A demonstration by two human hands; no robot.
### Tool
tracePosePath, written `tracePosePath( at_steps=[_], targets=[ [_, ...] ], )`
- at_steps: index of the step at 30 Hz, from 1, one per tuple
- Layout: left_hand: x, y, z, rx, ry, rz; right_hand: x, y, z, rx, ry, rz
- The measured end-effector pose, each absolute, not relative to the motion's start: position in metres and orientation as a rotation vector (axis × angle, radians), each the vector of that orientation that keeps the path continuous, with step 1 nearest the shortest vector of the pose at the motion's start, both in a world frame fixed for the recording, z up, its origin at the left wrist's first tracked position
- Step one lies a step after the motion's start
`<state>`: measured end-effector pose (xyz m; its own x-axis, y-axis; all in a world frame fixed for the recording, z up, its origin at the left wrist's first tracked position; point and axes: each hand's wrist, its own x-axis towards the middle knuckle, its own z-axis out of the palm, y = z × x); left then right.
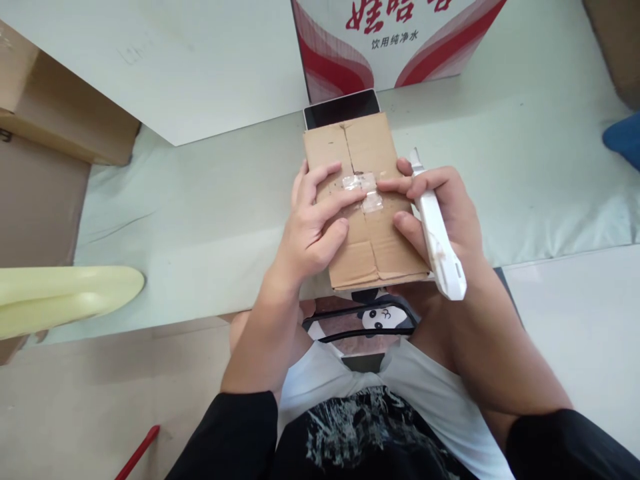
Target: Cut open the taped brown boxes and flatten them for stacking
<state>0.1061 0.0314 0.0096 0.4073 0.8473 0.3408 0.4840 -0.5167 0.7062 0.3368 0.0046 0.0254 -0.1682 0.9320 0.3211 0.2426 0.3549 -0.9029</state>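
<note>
- Nearest the camera is the person's black shirt (360, 447), with a pale print on its front, below the small cardboard box (360, 240); light shorts (435, 383) show between the two.
- The small cardboard box, the landmark for the places here, is held over the near part of a table (225, 193) with a pale green cover. A seam runs down its upper face, and clear tape (371, 198) crosses that seam near the middle.
- The left hand (313, 230) is open, its fingers spread over the left part of the box; the index fingertip touches the tape and the thumb lies on the cardboard.
- The right hand (450, 207) grips a white utility knife (436, 240) at the right edge of the box, with the metal blade pointing away from the person. Its index finger reaches onto the top face beside the tape, and its thumb also touches the box.
- Just beyond the far edge of the box is a dark-screened device (343, 110) with a light rim.
- Behind that device stands a white and red carton (400, 57) with printed characters; a large white box (200, 60) is beside it, to the left.
- Well left of the small box are brown cartons (40, 180) and a pale yellow object (65, 297).
- Below its near edge, a panda picture (383, 319) shows between the legs.
- Far to its right is a blue object (625, 141), only partly in view.
</note>
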Motion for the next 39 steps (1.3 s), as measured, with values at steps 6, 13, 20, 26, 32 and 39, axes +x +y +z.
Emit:
tracePosePath(
  at_steps=[6,13,20,26,32,39],
  targets=[
    [0.114,0.026,0.015,2.289,1.178,0.891,0.324,0.002,0.057,-0.99,-1.193,0.638],
    [0.124,0.012,0.02,2.392,1.21,0.841,0.32,-0.001,0.059,-1.049,-1.205,0.905],
    [0.127,0.014,0.018,2.39,1.174,0.855,0.322,-0.006,0.063,-1.366,-1.534,0.675],
    [0.128,0.012,0.017,2.377,1.186,0.871,0.32,-0.003,0.059,-1.412,-1.458,0.632],
    [0.126,0.013,0.014,2.415,1.15,0.911,0.322,-0.002,0.055,-1.446,-1.476,0.582],
    [0.125,0.014,0.013,2.443,1.103,0.911,0.323,0.0,0.055,-1.442,-1.557,0.526]
  ],
)
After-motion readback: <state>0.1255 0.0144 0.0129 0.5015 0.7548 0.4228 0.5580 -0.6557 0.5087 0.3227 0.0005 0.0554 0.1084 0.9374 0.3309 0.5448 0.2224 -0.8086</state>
